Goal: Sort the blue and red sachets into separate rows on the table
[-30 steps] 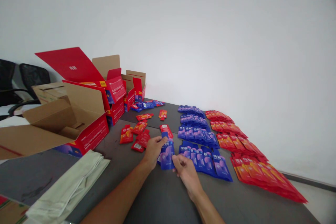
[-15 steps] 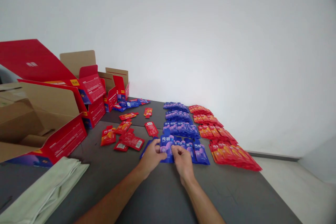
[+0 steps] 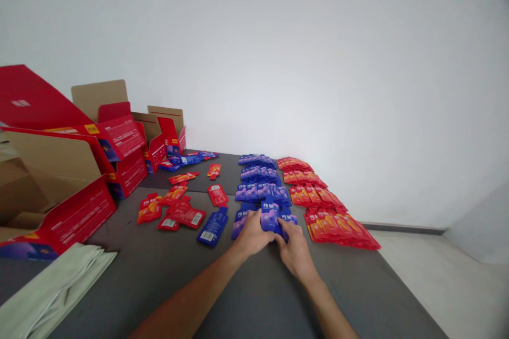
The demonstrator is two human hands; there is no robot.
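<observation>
A blue pouch (image 3: 270, 215) with white lettering is held above the nearest row of blue pouches (image 3: 240, 221). My left hand (image 3: 255, 234) grips its left side, thumb across the lower edge. On the other side, my right hand (image 3: 295, 248) has its thumb and fingers closed at the pouch's lower right corner. Part of the row underneath is hidden by the hands and the held pouch. To the left of my left hand, one blue pouch (image 3: 213, 226) lies apart with its barcode side up.
Overlapping rows of blue pouches (image 3: 258, 190) and red-orange pouches (image 3: 338, 226) stretch toward the wall. Loose red pouches (image 3: 190, 215) lie left of centre. Open red cardboard boxes (image 3: 85, 212) line the left side, with a folded pale green cloth (image 3: 59, 288) in front.
Both hands have shifted right relative to the rows, carrying the blue pouch over the nearest blue row. The loose blue pouch at left, partly covered before, now shows whole.
</observation>
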